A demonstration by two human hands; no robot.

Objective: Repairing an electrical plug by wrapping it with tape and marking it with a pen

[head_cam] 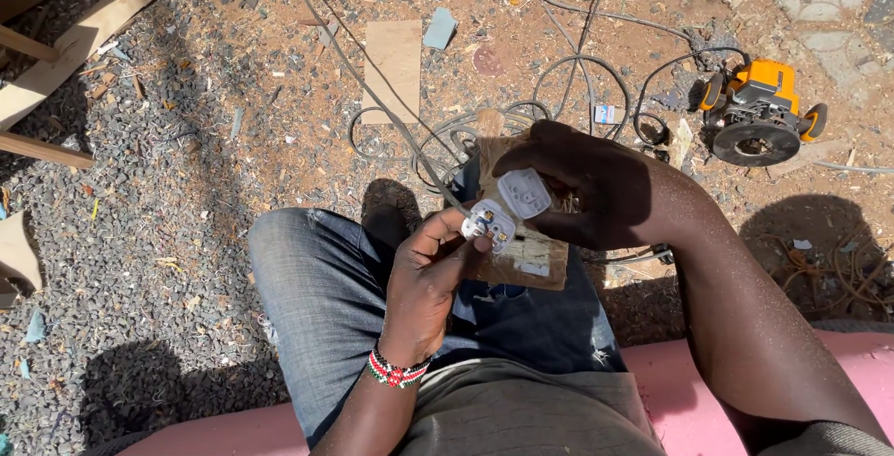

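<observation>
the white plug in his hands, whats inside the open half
The open half of the white plug, held by the left hand, shows small metal parts and a cable entering. Finer detail is too small. The right hand holds the cover.

gravel ground | cables, orange router, cardboard piece, wood planks
</observation>
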